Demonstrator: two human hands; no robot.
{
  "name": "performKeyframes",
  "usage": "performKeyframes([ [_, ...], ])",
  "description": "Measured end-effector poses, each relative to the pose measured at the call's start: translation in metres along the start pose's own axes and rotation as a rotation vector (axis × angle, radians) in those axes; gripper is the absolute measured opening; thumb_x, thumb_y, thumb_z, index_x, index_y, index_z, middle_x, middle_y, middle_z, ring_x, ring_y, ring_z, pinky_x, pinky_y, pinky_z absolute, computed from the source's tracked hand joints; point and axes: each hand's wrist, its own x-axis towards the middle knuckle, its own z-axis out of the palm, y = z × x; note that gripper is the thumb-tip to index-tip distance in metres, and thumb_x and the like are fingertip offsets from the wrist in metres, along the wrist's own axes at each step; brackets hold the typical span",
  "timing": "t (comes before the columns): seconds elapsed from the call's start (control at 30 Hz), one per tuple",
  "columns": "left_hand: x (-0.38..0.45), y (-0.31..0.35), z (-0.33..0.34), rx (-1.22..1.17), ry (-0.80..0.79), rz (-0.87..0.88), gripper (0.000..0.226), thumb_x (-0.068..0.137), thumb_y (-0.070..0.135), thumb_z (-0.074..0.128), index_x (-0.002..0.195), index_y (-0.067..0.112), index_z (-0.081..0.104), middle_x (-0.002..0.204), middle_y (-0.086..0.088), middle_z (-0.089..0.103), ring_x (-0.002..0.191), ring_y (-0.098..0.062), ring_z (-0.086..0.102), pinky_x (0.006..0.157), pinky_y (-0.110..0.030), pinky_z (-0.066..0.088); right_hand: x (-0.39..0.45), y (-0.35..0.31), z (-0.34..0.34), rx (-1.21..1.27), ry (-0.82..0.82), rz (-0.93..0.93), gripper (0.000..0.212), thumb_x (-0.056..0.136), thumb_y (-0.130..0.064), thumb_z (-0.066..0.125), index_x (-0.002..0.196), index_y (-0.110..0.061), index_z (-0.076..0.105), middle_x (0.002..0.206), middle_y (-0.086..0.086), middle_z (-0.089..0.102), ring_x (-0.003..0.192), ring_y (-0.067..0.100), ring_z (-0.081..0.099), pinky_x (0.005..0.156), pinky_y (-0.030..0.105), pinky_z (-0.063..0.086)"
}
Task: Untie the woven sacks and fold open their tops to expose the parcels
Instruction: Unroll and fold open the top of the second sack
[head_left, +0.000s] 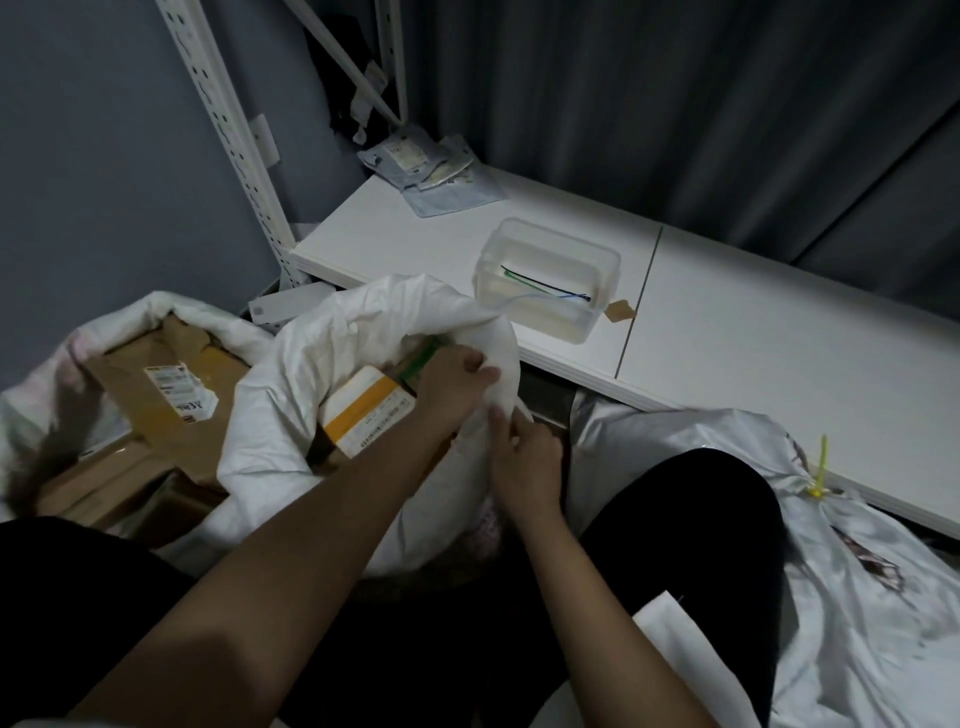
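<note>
No text can be made out. The white shipping label (174, 385) on the brown carton (171, 415) carries a barcode and dark marks — too blurred to read — and the print on the yellow-banded parcel (366, 410) is likewise illegible.

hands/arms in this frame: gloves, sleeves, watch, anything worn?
Nothing worn on either. The left hand and right hand are bare, no gloves, and no rings show. Both forearms are bare from wrist to the bottom edge of the frame: no sleeves, watch or bands in view. Any sleeve would sit above the elbows, out of frame. Dim lighting hides fine detail.
</note>
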Motion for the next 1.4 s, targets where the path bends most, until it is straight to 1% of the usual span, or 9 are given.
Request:
performKeyframes([
  [0.1, 0.0, 0.009, -0.003, -0.075, -0.052, -0.085, 0.028, 0.094, 0.029, 0.054, 0.109, 0.008, 0.064, 0.094, 0.004, 0.058, 0.088, -0.014, 0.056, 0.084, -0.026, 0.041, -0.006, -0.008, 0.001, 0.052, -0.124, 0.156, 0.035, 0.102, -0.023, 0.038, 0.126, -0.002, 0.054, 0.118, 0.017, 0.061, 0.111, 0.031, 0.056, 0.088, 0.028, 0.04],
  [0.27, -0.002, -0.001, -0.024, -0.604, -0.089, -0.179, 0.026, 0.089, 0.024, 0.063, 0.107, 0.007, 0.066, 0.096, -0.012, 0.068, 0.092, -0.027, 0.066, 0.091, -0.043, 0.053, 0.011, 0.005, -0.014, 1.126, -0.259, 0.612, 0.024, 0.095, -0.018, 0.056, 0.118, -0.014, 0.059, 0.118, 0.014, 0.064, 0.103, 0.028, 0.064, 0.079, 0.036, 0.056],
  [0.4, -0.008, -0.002, -0.018, -0.351, -0.235, -0.149, 0.045, 0.086, 0.022, 0.068, 0.126, 0.009, 0.055, 0.121, -0.014, 0.06, 0.108, -0.03, 0.06, 0.091, -0.046, 0.052, -0.001, 0.005, -0.006, 0.776, -0.085, 0.549, 0.013, 0.081, -0.018, 0.073, 0.086, -0.02, 0.061, 0.097, 0.01, 0.065, 0.096, 0.031, 0.063, 0.087, 0.054, 0.053],
  [0.63, -0.015, 0.005, -0.004, -0.567, -0.312, -0.155, 0.022, 0.093, 0.005, 0.053, 0.11, 0.016, 0.062, 0.097, -0.008, 0.064, 0.088, -0.021, 0.063, 0.073, -0.027, 0.054, 0.011, -0.016, -0.021, 0.208, -0.003, 0.069, 0.034, 0.093, -0.016, 0.053, 0.125, -0.007, 0.054, 0.111, 0.005, 0.061, 0.101, 0.018, 0.056, 0.071, 0.014, 0.032],
  [0.77, -0.003, -0.004, -0.016, -0.493, -0.389, -0.153, 0.024, 0.098, 0.011, 0.043, 0.092, 0.016, 0.066, 0.091, -0.005, 0.071, 0.088, -0.019, 0.067, 0.087, -0.037, 0.054, 0.02, -0.005, -0.025, 0.421, -0.013, 0.22, 0.017, 0.094, -0.014, 0.055, 0.107, -0.011, 0.064, 0.1, 0.007, 0.068, 0.099, 0.026, 0.063, 0.078, 0.029, 0.048],
  [0.9, 0.028, -0.009, -0.022, -0.035, -0.009, 0.318, 0.033, 0.099, 0.03, 0.037, 0.122, 0.015, 0.055, 0.119, -0.006, 0.062, 0.11, -0.019, 0.056, 0.099, -0.037, 0.043, 0.02, 0.004, -0.035, 0.485, -0.054, 0.148, 0.026, 0.091, 0.001, 0.05, 0.106, -0.013, 0.066, 0.095, 0.0, 0.067, 0.093, 0.017, 0.063, 0.081, 0.028, 0.051],
  [1.0, 0.05, 0.001, -0.022, 0.375, -0.143, 0.586, 0.054, 0.097, 0.044, 0.02, 0.135, 0.02, 0.05, 0.141, -0.002, 0.049, 0.136, -0.019, 0.034, 0.117, -0.039, 0.011, 0.019, 0.011, -0.043, 0.417, -0.106, 0.01, 0.033, 0.091, 0.005, 0.048, 0.115, -0.009, 0.065, 0.102, -0.004, 0.066, 0.096, 0.006, 0.061, 0.083, 0.014, 0.047],
  [1.17, 0.067, 0.005, -0.009, 0.492, -0.229, 0.371, 0.074, 0.095, 0.061, 0.017, 0.098, 0.01, 0.07, 0.095, -0.011, 0.069, 0.091, -0.025, 0.062, 0.087, -0.035, 0.047, 0.03, 0.012, -0.064, 0.299, -0.176, 0.076, 0.035, 0.086, 0.006, 0.046, 0.105, -0.014, 0.067, 0.097, 0.0, 0.068, 0.092, 0.012, 0.063, 0.077, 0.02, 0.049],
  [1.4, 0.079, 0.022, -0.012, 0.31, -0.371, 0.339, 0.062, 0.099, 0.054, 0.019, 0.088, 0.013, 0.064, 0.093, -0.002, 0.065, 0.09, -0.02, 0.06, 0.083, -0.031, 0.044, 0.058, -0.01, -0.032, 0.185, -0.248, 0.176, 0.034, 0.104, -0.031, 0.034, 0.106, -0.008, 0.058, 0.096, 0.008, 0.062, 0.101, 0.027, 0.06, 0.069, 0.026, 0.036],
])
